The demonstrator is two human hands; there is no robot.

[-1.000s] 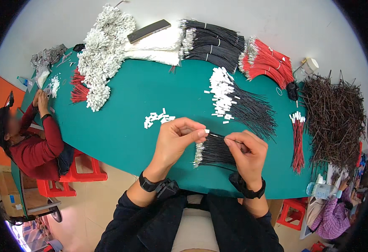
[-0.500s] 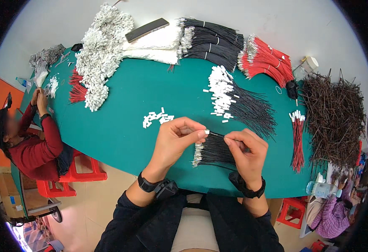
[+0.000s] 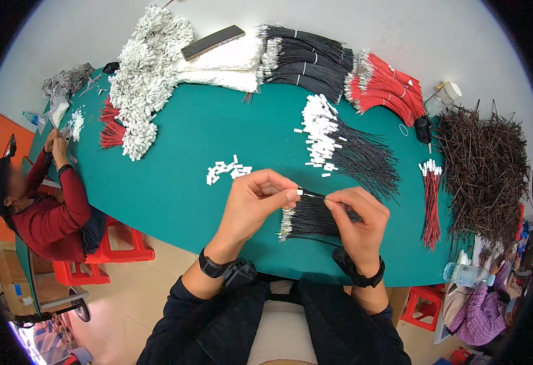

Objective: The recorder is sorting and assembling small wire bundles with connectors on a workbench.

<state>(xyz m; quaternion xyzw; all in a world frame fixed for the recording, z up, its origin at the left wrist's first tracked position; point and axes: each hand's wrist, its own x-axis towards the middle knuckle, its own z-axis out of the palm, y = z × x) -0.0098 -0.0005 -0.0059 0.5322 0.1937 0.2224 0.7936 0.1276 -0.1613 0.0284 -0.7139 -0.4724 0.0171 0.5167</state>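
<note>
My left hand [image 3: 251, 204] pinches a small white connector housing [image 3: 300, 192] between thumb and forefinger. A thin black wire [image 3: 314, 195] is held in the fingertips of my right hand [image 3: 362, 220], its pale metal end pointing at the housing; whether the tip has entered it is too small to tell. Below both hands lies a bundle of black wires [image 3: 309, 224] with bare metal ends toward the left. Left of it, loose white housings [image 3: 227, 169] are scattered on the green table [image 3: 175, 201]. Farther off, black wires with white housings fitted [image 3: 324, 137] form a fanned pile.
Tied black wire bundles [image 3: 306, 58] and red wire bundles [image 3: 388, 88] line the back. A white heap [image 3: 151, 67] and a phone [image 3: 213, 42] on white bags stand left of them. Brown wires [image 3: 485, 173] pile at right. Another person [image 3: 47, 213] works at far left.
The housing and the wire's metal end show slightly more apart between my fingertips. Both hands have barely shifted.
</note>
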